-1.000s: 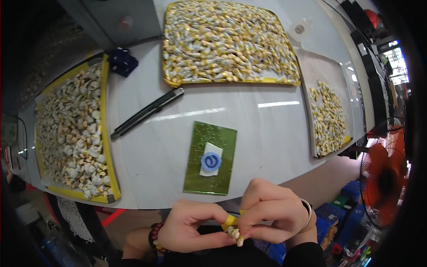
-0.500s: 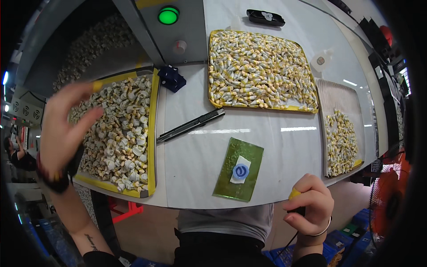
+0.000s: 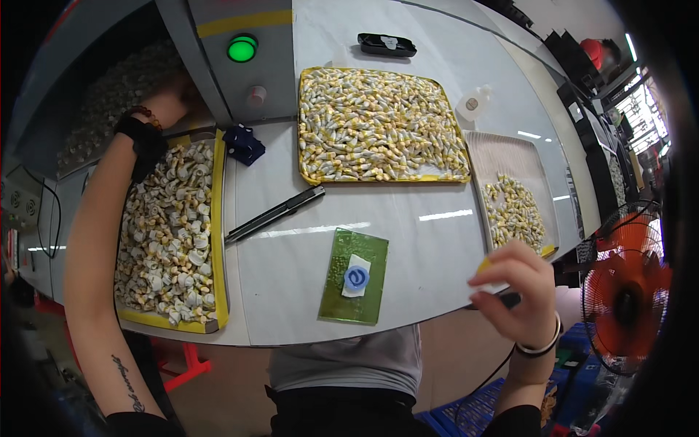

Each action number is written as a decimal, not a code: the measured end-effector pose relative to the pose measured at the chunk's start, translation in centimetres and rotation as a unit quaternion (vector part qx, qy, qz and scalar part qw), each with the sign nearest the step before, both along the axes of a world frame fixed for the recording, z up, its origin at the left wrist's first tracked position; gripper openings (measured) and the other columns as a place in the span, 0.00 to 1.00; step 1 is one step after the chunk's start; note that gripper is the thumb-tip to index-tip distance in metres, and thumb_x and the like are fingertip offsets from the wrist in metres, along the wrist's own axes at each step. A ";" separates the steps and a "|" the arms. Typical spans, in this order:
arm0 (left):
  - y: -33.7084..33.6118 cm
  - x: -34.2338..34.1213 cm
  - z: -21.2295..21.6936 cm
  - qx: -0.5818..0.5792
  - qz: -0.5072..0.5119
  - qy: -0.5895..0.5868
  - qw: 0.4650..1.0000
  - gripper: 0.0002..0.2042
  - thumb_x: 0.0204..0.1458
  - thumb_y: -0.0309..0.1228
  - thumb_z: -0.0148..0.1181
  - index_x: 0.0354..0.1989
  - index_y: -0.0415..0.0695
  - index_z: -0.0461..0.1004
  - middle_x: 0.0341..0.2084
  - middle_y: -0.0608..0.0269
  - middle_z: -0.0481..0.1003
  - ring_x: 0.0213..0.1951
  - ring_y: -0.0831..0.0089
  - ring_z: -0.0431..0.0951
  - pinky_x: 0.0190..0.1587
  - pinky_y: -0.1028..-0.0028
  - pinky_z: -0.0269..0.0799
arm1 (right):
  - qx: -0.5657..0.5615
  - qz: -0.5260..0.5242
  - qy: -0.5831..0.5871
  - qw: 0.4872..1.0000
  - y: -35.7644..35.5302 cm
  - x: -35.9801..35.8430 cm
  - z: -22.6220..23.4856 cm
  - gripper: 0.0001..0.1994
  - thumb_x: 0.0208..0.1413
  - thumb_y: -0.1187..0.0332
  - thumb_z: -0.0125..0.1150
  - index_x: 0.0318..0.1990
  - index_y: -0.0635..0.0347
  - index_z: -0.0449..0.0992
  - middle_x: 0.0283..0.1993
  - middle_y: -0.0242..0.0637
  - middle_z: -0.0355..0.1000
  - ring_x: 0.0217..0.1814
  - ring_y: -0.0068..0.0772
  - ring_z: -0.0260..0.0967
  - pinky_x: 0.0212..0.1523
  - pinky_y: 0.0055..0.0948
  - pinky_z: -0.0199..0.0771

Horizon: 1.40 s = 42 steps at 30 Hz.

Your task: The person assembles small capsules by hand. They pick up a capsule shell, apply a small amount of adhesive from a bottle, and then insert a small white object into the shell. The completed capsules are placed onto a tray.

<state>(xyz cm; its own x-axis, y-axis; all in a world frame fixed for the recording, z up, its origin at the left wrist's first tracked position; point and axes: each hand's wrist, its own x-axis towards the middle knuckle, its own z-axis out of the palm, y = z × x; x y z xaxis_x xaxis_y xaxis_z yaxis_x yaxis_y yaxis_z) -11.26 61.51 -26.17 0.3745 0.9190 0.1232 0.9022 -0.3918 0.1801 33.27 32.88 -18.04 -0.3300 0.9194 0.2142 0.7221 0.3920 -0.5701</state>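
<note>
Pale and marbled, the table (image 3: 393, 207) is crossed by streaks of reflected light. White and yellowish pieces (image 3: 171, 247) are heaped in the left tray (image 3: 220, 240), beside the left forearm. The left hand (image 3: 169, 107) is stretched over the far end of that tray, into the cabinet's (image 3: 275, 76) shadow; whether anything is gripped there cannot be told, as the fingers are lost in the dark. Well apart from it, the right hand (image 3: 530, 290) is raised by the table's near edge, thumb and forefinger parted, a yellow cover (image 3: 484, 266) worn on one fingertip; something dark is seen within its curl, but whether it is clasped is unclear.

For such a reach, the wrist is best lifted so that no loose pieces are caught by the bracelet (image 3: 148, 114), and the cabinet's upright should be cleared by the knuckles.

Behind the left wrist a dim second heap (image 3: 116, 109) is seen (perhaps only a reflection). A navy cloth (image 3: 244, 144) is bunched just right of the left tray. Between the hands, a black bar (image 3: 275, 214) and a green plate (image 3: 368, 300) bearing a blue disc (image 3: 357, 277) are laid. Beyond the right hand, the right tray (image 3: 510, 149) is partly covered with pieces.
</note>
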 end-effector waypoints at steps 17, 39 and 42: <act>-23.0 1.1 8.4 -0.116 0.031 -0.510 0.852 0.14 0.56 0.37 0.50 0.41 0.37 0.68 0.32 0.64 0.70 0.27 0.81 0.69 0.29 0.82 0.66 | 0.077 0.047 -0.154 0.984 15.4 0.8 -6.3 0.04 0.48 0.74 0.54 0.30 0.64 0.68 0.29 0.44 0.68 0.35 0.47 0.66 0.38 0.38 0.67; -33.1 15.1 -3.2 -0.508 -0.120 -0.803 0.286 0.21 0.38 0.25 0.70 0.40 0.30 0.71 0.37 0.50 0.75 0.35 0.69 0.77 0.40 0.70 0.74 | -0.146 0.118 0.056 0.981 6.5 -3.6 -2.0 0.06 0.42 0.77 0.66 0.28 0.61 0.75 0.25 0.32 0.71 0.21 0.20 0.66 0.21 0.19 0.64; -32.9 15.9 -3.3 -0.467 -0.113 -0.816 0.322 0.20 0.39 0.22 0.68 0.42 0.30 0.71 0.37 0.50 0.75 0.35 0.70 0.77 0.40 0.70 0.75 | -0.171 0.140 0.072 0.972 4.6 -4.6 -3.0 0.06 0.43 0.77 0.65 0.30 0.60 0.75 0.23 0.32 0.69 0.20 0.22 0.64 0.19 0.19 0.62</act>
<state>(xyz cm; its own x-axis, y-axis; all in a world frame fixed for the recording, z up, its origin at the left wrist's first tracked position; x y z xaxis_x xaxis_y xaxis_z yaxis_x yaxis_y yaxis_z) 4.60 28.66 -29.48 0.5816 0.8127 0.0355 -0.7244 0.4976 0.4771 28.69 37.53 -20.99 -0.5675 0.8229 -0.0265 0.5171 0.3312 -0.7892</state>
